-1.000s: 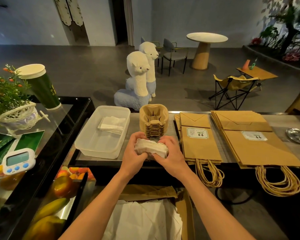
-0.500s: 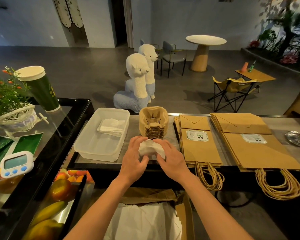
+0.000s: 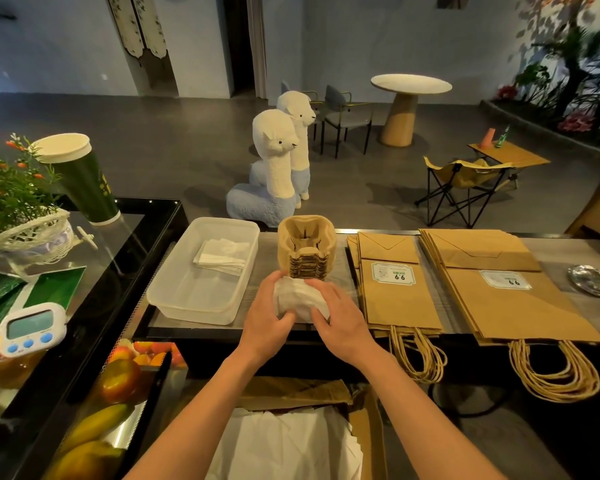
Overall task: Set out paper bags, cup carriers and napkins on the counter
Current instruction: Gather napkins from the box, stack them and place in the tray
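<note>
Now left grip (image 3: 267, 317) and right grip (image 3: 343, 323) both curl round the napkins (image 3: 298, 296), worktop (image 3: 551, 247) under them, cup carriers (image 3: 305, 251) just beyond. Soft, light, slippy stack; we'd squeeze its sides evenly.

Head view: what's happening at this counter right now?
A person grips a bundle of white napkins with the left hand and right hand, over the counter just in front of the stacked cup carriers. A clear tub to the left holds a few folded napkins. A smaller stack of paper bags and a larger stack lie flat on the right, handles hanging off the near edge.
</note>
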